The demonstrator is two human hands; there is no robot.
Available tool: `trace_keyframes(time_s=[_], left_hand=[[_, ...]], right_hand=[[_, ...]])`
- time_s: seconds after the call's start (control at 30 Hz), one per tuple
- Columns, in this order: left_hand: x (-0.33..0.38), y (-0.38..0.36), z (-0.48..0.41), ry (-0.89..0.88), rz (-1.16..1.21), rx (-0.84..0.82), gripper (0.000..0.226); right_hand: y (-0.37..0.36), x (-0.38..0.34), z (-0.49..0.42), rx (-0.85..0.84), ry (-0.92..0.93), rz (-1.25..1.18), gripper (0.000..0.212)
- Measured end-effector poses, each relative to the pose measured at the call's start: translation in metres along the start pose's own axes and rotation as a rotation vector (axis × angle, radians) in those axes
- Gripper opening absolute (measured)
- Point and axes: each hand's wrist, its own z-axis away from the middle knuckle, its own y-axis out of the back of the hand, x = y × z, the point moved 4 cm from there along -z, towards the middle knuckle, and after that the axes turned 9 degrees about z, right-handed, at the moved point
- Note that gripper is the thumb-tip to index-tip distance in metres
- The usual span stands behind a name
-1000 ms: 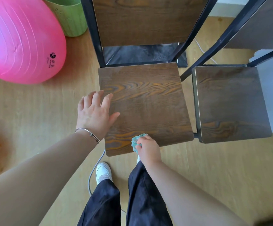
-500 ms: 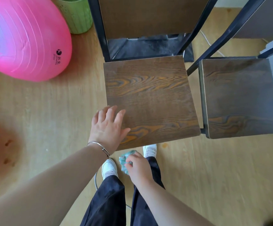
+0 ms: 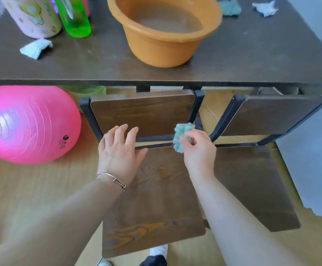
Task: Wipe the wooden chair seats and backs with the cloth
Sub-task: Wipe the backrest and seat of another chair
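Note:
Two dark wooden chairs with black frames stand side by side under a table. The near chair's seat lies below my arms and its back rises behind my hands. My left hand is spread flat, fingers straight, over the rear left of that seat. My right hand grips a crumpled teal cloth at the lower right corner of the chair back. The second chair's seat and back are to the right.
A dark table carries an orange basin, a green bottle, a patterned container and several crumpled cloths. A pink exercise ball sits on the wood floor at left. My shoe shows below the seat.
The view has tilted up, bringing the table into sight. My right hand lifted the cloth from the seat's front edge to the chair back. My left hand slid to the rear of the seat.

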Motion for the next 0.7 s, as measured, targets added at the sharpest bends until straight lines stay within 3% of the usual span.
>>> trace_keyframes(time_s=[0.17,0.4,0.7], left_hand=[[0.038,0.031,-0.049,-0.01,-0.018,0.046,0.061],[0.046,0.047,-0.062,0.014,-0.081,0.029,0.062],[0.009,0.064,-0.058,0.1,-0.106,-0.015,0.062]], right_hand=[[0.069,-0.038,-0.092,0.138,0.07,-0.028,0.019],[0.057,-0.049,-0.136,-0.087,0.01,0.124,0.022],[0.025,-0.07,-0.135,-0.111,-0.032,0.228,0.028]])
